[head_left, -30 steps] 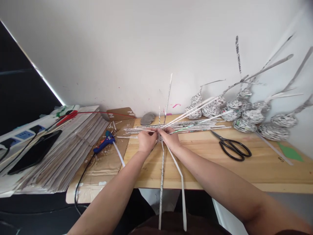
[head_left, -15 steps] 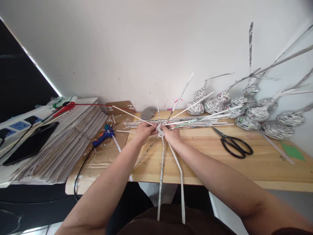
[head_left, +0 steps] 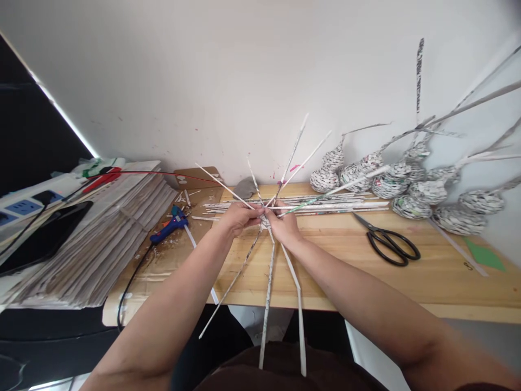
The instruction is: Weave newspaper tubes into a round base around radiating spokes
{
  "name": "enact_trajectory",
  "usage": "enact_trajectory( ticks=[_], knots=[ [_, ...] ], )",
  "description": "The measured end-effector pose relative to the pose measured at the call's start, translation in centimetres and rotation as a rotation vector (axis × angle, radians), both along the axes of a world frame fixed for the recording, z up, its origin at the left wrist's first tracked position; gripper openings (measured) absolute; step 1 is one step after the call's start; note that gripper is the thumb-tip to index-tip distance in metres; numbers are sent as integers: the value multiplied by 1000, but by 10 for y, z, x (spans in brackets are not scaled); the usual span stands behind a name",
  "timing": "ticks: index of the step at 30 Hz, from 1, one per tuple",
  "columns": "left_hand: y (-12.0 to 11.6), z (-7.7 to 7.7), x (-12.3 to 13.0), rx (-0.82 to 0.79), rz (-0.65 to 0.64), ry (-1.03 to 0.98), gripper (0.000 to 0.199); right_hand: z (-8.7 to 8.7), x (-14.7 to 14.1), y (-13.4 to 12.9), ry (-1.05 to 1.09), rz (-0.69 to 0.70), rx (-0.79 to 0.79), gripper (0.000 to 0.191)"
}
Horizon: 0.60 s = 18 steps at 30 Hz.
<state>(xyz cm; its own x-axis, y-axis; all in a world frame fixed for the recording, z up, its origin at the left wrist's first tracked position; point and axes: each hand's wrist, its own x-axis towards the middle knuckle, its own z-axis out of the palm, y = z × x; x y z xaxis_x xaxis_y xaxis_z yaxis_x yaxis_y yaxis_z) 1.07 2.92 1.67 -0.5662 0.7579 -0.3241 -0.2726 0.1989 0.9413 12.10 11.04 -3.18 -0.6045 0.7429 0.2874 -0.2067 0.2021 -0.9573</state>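
Between my hands is a small woven piece (head_left: 265, 221) of rolled newspaper, its long paper tubes fanning out like spokes. My left hand (head_left: 243, 218) pinches its left side, thumb and fingers pressed together near the centre. On the other side my right hand (head_left: 284, 225) grips the piece and the tubes by its hub. Two spokes hang down over the table's front edge toward my lap, and another slants down to the left. Behind the hands lies a bundle of loose paper tubes (head_left: 345, 203). The fingertips partly hide the woven centre.
Black-handled scissors (head_left: 391, 245) lie to the right on the wooden table (head_left: 334, 277). Several woven paper gourd shapes (head_left: 411, 207) with long tails stand at the back right. A blue glue gun (head_left: 170, 227), a tall paper stack (head_left: 109, 239) and a power strip (head_left: 24, 209) are left.
The woven piece has turned and tilted slightly in my hands. Its upper spokes have swung left, and the lower-left spoke now sticks out further past the table edge.
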Motion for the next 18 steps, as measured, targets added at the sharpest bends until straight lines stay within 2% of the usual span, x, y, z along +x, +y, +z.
enact_trajectory(
  ticks=[6, 12, 18],
  knots=[
    [2, -2, 5, 40, 87, 117, 31, 2, -3, -1, 8, -104, -186, 14],
    [0, 0, 12, 125, 51, 149, 43, 11, -2, -5, 180, -55, -337, 23],
    [2, 1, 15, 120, 123, 183, 40, 16, -1, -5, 305, -42, -363, 21]
  ],
)
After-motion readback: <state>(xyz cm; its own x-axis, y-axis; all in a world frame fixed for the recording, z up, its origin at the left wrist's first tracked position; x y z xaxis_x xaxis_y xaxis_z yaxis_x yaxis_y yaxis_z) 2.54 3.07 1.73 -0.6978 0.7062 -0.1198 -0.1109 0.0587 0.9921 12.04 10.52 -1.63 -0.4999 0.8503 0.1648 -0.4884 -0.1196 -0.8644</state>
